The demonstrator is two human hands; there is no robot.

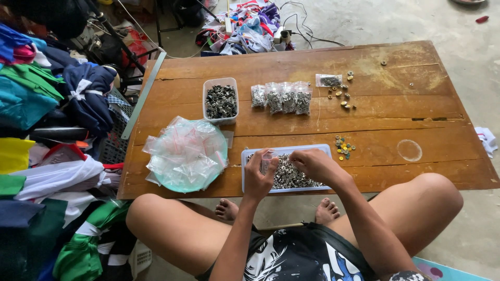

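Empty bags [186,154] beside tray [286,150]

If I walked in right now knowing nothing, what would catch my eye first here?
Probably the two hands at the near edge of the low wooden table: the left hand holds a small clear bag over a blue-rimmed tray of small metal pieces, with the right hand beside it above the tray. To the left a pile of empty clear bags lies on a round plate, and past it colourful clothes are heaped on the floor.
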